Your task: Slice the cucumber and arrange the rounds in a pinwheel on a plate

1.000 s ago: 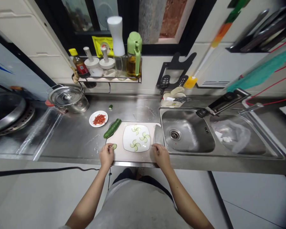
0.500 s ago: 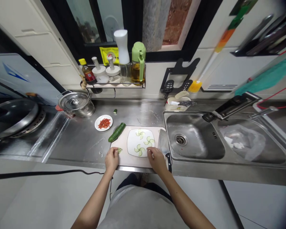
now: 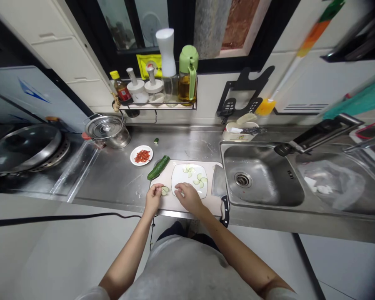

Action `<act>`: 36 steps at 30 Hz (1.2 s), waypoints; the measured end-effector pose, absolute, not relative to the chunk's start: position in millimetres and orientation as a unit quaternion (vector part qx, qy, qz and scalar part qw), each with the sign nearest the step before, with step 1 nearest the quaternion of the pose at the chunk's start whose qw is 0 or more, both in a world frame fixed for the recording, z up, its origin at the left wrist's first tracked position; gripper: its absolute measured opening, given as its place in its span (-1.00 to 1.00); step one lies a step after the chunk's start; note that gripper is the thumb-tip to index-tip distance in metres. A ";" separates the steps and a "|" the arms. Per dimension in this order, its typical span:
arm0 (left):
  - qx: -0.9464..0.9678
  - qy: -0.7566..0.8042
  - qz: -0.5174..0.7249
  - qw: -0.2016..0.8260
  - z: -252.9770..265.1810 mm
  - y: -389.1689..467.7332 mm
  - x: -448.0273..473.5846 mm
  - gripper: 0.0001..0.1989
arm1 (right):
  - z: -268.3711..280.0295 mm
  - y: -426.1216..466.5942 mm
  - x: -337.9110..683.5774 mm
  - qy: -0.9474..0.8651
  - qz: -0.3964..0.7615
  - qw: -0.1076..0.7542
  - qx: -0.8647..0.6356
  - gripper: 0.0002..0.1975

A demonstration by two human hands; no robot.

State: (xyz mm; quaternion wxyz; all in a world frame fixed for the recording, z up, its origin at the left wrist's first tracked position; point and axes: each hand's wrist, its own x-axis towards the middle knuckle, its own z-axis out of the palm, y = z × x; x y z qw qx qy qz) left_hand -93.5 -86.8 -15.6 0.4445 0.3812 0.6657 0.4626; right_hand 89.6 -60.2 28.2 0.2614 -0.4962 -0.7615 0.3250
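My left hand (image 3: 153, 198) pinches thin cucumber slices (image 3: 165, 190) above the left side of the pale cutting board (image 3: 166, 204). Close by, my right hand (image 3: 188, 196) hovers over the lower left of a white plate (image 3: 181, 174), its fingers curled; whether anything is between them I cannot make out. Cucumber slices fanned into pinwheels (image 3: 200, 181) lie on that plate, and my right hand hides part of it. A cut cucumber (image 3: 158, 167) rests across the board's upper left corner. Along the board's right edge lies a cleaver (image 3: 219, 182) with a black handle.
A small white plate of chopped red pieces (image 3: 142, 155) and a cucumber end (image 3: 156, 141) sit behind the board. A steel pot (image 3: 108, 132) and a lidded wok (image 3: 25, 146) stand left. To the right is a sink (image 3: 262, 183) with a faucet (image 3: 315, 135). Seasoning jars line a wall rack (image 3: 159, 106).
My right hand has moved left across the plate, toward my left hand. The slices in my left hand are lifted and show more. The whole view has shifted slightly.
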 end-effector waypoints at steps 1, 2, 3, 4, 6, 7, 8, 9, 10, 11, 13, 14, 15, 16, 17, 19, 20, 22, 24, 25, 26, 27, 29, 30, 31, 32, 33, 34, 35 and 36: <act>0.386 0.652 0.466 0.456 -10.4 -86.5 -90.9 -0.68 | 28.0 -58.2 84.3 -0.764 0.329 0.261 -0.490 -0.85; 0.391 0.642 0.468 0.465 -5.3 -86.2 -88.3 -0.67 | 27.7 -56.4 79.5 -0.765 0.333 0.263 -0.484 -0.84; 0.397 0.634 0.468 0.471 -0.5 -85.8 -85.9 -0.66 | 27.4 -54.8 75.4 -0.766 0.336 0.267 -0.479 -0.84; 0.402 0.628 0.466 0.477 3.7 -85.6 -83.8 -0.66 | 27.1 -53.5 72.1 -0.765 0.339 0.272 -0.475 -0.85; 0.408 0.615 0.467 0.487 9.9 -85.5 -80.4 -0.66 | 26.4 -51.5 68.3 -0.764 0.345 0.276 -0.471 -0.90; 0.407 0.610 0.470 0.491 11.9 -85.8 -79.0 -0.65 | 26.1 -50.9 67.7 -0.763 0.346 0.276 -0.470 -0.91; 0.403 0.608 0.474 0.494 13.3 -86.4 -77.9 -0.64 | 25.9 -50.4 68.0 -0.763 0.347 0.277 -0.470 -0.90; 0.395 0.611 0.477 0.493 14.3 -87.2 -76.8 -0.62 | 25.9 -50.1 68.9 -0.763 0.346 0.280 -0.469 -0.89; 0.383 0.620 0.478 0.491 15.2 -88.3 -75.8 -0.60 | 26.1 -49.9 70.4 -0.762 0.345 0.284 -0.468 -0.88; 0.367 0.633 0.475 0.490 16.0 -89.4 -74.8 -0.58 | 26.5 -49.7 72.2 -0.761 0.343 0.291 -0.468 -0.87; 0.322 0.656 0.453 0.511 18.4 -91.3 -72.6 -0.52 | 28.2 -49.4 76.5 -0.757 0.341 0.304 -0.466 -0.87; 0.296 0.658 0.440 0.536 20.1 -91.9 -71.4 -0.48 | 29.5 -49.3 78.8 -0.757 0.340 0.310 -0.465 -0.86; 0.270 0.650 0.427 0.568 22.0 -92.2 -70.0 -0.45 | 31.0 -49.3 81.2 -0.758 0.339 0.314 -0.462 -0.85; 0.247 0.635 0.417 0.601 24.3 -92.1 -68.7 -0.43 | 32.6 -49.7 83.5 -0.760 0.337 0.316 -0.457 -0.85; 0.228 0.618 0.411 0.631 26.6 -91.8 -67.3 -0.43 | 34.1 -50.4 85.9 -0.765 0.334 0.316 -0.452 -0.84; 0.199 0.589 0.409 0.668 30.9 -90.6 -64.4 -0.44 | 36.5 -53.4 91.2 -0.776 0.326 0.313 -0.440 -0.83; 0.190 0.581 0.410 0.677 32.5 -90.3 -63.0 -0.45 | 37.2 -55.8 94.1 -0.780 0.323 0.312 -0.436 -0.82; 0.180 0.574 0.409 0.686 34.3 -90.7 -60.3 -0.43 | 37.4 -62.6 100.7 -0.787 0.318 0.306 -0.430 -0.81; 0.186 0.570 0.403 0.692 34.3 -93.4 -57.8 -0.41 | 36.1 -71.1 108.0 -0.789 0.318 0.297 -0.434 -0.81; 0.193 0.567 0.397 0.695 33.8 -95.4 -56.6 -0.40 | 35.0 -75.7 111.6 -0.787 0.320 0.292 -0.439 -0.82; 0.201 0.562 0.392 0.700 33.1 -97.7 -55.5 -0.39 | 33.8 -80.0 115.0 -0.785 0.321 0.287 -0.445 -0.83; 0.210 0.558 0.388 0.703 32.3 -100.0 -54.5 -0.38 | 32.4 -84.0 118.0 -0.782 0.323 0.283 -0.451 -0.84; 0.225 0.549 0.385 0.707 30.9 -103.6 -52.9 -0.37 | 29.9 -90.2 122.4 -0.775 0.327 0.279 -0.463 -0.86; 0.231 0.546 0.386 0.707 30.4 -104.4 -52.3 -0.37 | 28.9 -92.2 123.5 -0.772 0.330 0.278 -0.467 -0.87; 0.235 0.544 0.389 0.706 30.0 -104.5 -51.9 -0.37 | 28.0 -93.5 124.1 -0.769 0.333 0.277 -0.470 -0.88; 0.240 0.543 0.392 0.703 29.8 -103.9 -51.8 -0.37 | 27.5 -94.0 124.0 -0.766 0.337 0.276 -0.473 -0.88; 0.246 0.541 0.395 0.700 29.7 -102.6 -51.9 -0.37 | 27.1 -94.0 123.3 -0.763 0.340 0.275 -0.475 -0.88; 0.255 0.541 0.396 0.697 29.7 -100.7 -52.2 -0.37 | 27.1 -93.4 122.2 -0.761 0.344 0.275 -0.476 -0.87; 0.266 0.543 0.397 0.691 29.6 -98.4 -52.8 -0.37 | 27.1 -92.4 120.8 -0.759 0.347 0.276 -0.478 -0.87; 0.277 0.546 0.397 0.684 29.4 -95.9 -53.7 -0.37 | 27.2 -91.0 119.1 -0.756 0.350 0.276 -0.480 -0.87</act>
